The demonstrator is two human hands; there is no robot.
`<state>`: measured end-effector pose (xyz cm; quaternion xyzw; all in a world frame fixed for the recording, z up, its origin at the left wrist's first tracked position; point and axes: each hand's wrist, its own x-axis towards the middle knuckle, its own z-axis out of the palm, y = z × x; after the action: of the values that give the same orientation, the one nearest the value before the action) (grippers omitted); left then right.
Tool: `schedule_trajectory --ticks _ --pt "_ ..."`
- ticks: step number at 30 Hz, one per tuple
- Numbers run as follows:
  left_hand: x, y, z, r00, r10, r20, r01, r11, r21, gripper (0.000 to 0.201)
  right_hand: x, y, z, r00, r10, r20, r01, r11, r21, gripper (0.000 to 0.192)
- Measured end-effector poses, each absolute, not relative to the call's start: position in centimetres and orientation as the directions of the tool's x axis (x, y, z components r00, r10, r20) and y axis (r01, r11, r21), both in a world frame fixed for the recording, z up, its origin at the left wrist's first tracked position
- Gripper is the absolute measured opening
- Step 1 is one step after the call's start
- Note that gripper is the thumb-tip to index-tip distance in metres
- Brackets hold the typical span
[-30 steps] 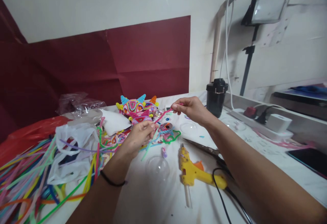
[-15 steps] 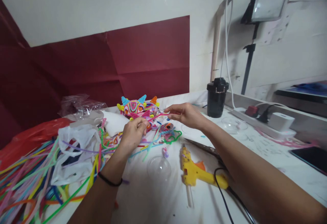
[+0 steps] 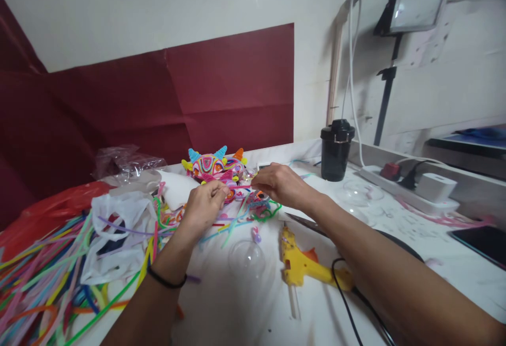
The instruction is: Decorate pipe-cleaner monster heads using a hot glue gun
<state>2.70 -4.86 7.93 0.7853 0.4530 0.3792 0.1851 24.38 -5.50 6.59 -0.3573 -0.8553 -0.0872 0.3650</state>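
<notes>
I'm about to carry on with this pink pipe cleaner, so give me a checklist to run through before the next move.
1. Pink pipe cleaner pinched at both ends: ok.
2. Left hand grip shut on it: ok.
3. Right hand grip shut on it: ok.
4. Glue gun apart from both hands: ok.
5. Glue gun hot: cannot tell.
6. Clear dome apart from the forearms: ok.

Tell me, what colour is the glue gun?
Yellow, with an orange trigger: the glue gun shows clearly in the head view.
</notes>
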Motion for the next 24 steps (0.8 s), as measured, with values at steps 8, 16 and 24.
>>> schedule_trajectory --ticks 8,16,24 --pt "2.2 -3.9 7.5 0.322 0.843 0.431 0.537 -0.537 0.651 0.026 24.6 -5.9 6.9 -0.441 0.558 0.703 0.592 0.770 -0.239 0.011" --pt "2.0 -4.3 7.9 0.285 0.824 0.490 0.617 -0.549 0.564 0.022 24.3 -6.2 7.0 -0.478 0.567 0.671 0.556 0.787 -0.268 0.013" --pt "1.8 -3.9 7.5 0.319 0.779 0.541 0.697 -0.579 0.422 0.020 24.0 -6.8 7.4 -0.503 0.607 0.615 0.492 0.787 -0.373 0.013"
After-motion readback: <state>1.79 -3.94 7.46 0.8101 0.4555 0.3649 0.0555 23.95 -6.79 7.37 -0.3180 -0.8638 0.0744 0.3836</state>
